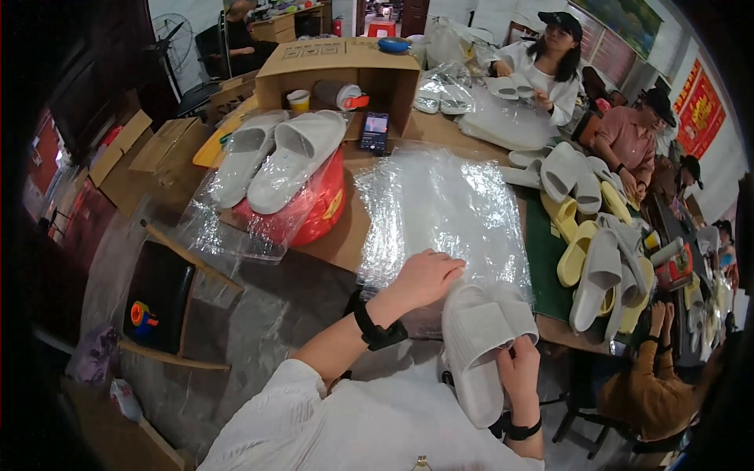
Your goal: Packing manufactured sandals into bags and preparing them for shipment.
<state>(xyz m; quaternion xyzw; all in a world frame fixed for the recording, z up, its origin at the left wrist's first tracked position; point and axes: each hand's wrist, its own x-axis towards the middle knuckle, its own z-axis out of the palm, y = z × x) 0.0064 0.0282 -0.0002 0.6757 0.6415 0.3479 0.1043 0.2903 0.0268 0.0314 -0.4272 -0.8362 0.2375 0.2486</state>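
Observation:
A pair of light grey slippers point(477, 337) is in my right hand point(519, 369), whose fingers are closed on the opening of the right slipper. Both slippers lie side by side, just in front of my body. My left hand point(428, 278) rests on the near part of a stack of clear plastic bags point(444, 204), its fingers stretched toward the slippers. Fingertips touch the film close to the slippers' toe ends; I see nothing gripped in them. The stack lies on the brown table point(345, 184).
At left, bagged grey slippers point(287, 165) lie on a red bag point(314, 208). Behind are a phone point(375, 132) and an open cardboard box point(338, 63). Loose grey and yellow slippers point(589, 259) pile at right. A chair point(161, 294) stands left; several people sit around the tables.

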